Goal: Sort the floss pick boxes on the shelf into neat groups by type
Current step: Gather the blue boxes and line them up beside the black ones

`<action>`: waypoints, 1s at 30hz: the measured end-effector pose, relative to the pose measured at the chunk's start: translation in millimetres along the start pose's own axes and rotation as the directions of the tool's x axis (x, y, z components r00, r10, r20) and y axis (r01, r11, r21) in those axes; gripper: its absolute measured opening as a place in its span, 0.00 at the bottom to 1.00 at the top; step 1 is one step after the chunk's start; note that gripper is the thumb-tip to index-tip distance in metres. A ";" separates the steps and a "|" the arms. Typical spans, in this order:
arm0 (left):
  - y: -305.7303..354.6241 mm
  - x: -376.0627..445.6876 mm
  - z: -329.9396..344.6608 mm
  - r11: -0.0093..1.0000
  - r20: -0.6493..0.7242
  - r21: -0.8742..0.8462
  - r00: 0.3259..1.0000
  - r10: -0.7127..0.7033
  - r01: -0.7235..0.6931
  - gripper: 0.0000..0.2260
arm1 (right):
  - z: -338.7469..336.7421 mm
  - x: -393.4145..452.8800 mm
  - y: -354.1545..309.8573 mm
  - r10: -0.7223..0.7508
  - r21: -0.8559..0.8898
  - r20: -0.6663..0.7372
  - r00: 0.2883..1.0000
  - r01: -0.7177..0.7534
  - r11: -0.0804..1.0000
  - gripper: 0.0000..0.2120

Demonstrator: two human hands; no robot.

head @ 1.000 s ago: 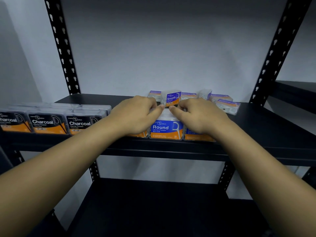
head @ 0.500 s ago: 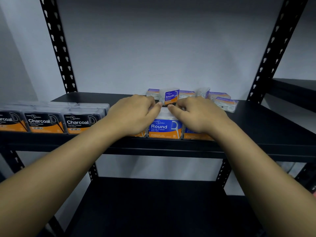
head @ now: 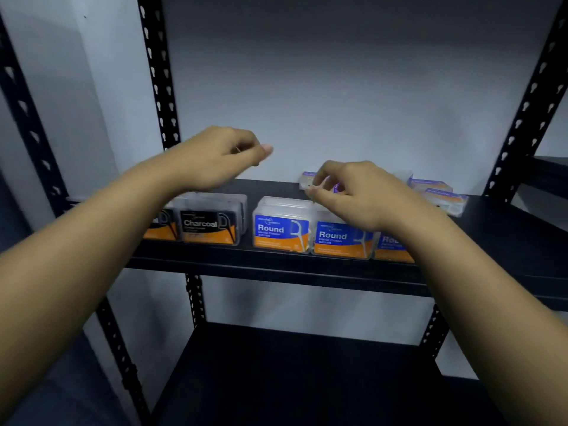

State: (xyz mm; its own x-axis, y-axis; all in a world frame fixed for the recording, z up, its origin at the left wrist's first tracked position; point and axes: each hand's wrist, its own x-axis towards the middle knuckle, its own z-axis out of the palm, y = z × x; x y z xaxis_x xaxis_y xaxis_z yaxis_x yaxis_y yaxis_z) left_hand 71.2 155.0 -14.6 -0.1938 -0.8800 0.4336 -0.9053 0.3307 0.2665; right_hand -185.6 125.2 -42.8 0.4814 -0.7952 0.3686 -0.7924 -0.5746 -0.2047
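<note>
Black-labelled Charcoal boxes stand at the shelf's front left. Beside them is a row of blue-and-orange Round boxes; my right forearm hides part of the third. Purple Smooth boxes lie loose at the back right. My left hand hangs in the air above the Charcoal boxes, its fingers loosely curled and holding nothing. My right hand reaches behind the Round row, with its fingers curled round an upright Smooth box, which is mostly hidden. Another Smooth box lies just left of its fingertips.
The black metal shelf has perforated uprights at the left and right. A grey wall closes off the back. A lower black shelf sits beneath. Another shelf unit stands to the right.
Both hands have left the top of the middle Round box. The left hand has risen up and to the left. The right hand has moved back to the upright Smooth box.
</note>
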 end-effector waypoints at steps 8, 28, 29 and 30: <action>-76.9 -29.0 -57.6 0.992 0.351 -0.065 0.933 -0.077 0.107 0.22 | 17.4 43.1 -77.4 -0.184 -0.008 0.138 0.973 0.187 0.982 0.30; -127.7 -29.2 -40.8 0.989 0.541 0.003 0.831 -0.128 0.151 0.33 | 54.0 86.8 -134.2 -0.152 -0.142 0.387 0.909 0.222 0.965 0.38; -127.1 -29.4 -40.5 0.989 0.543 -0.006 0.831 -0.123 0.150 0.33 | 54.5 86.4 -134.7 -0.151 -0.150 0.383 0.911 0.223 0.963 0.38; -127.0 -29.6 -40.5 0.989 0.543 -0.012 0.831 -0.118 0.149 0.33 | 55.4 86.1 -134.8 -0.149 -0.156 0.379 0.913 0.221 0.963 0.38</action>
State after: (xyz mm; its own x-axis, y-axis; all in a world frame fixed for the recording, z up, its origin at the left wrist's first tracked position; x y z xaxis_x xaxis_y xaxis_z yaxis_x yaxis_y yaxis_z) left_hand 207.1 152.8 -26.4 -0.2592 -0.9558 -0.1389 -0.9194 0.2002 0.3386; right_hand -16.5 123.5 -33.8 0.6994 -0.7144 0.0236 -0.7148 -0.6989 0.0259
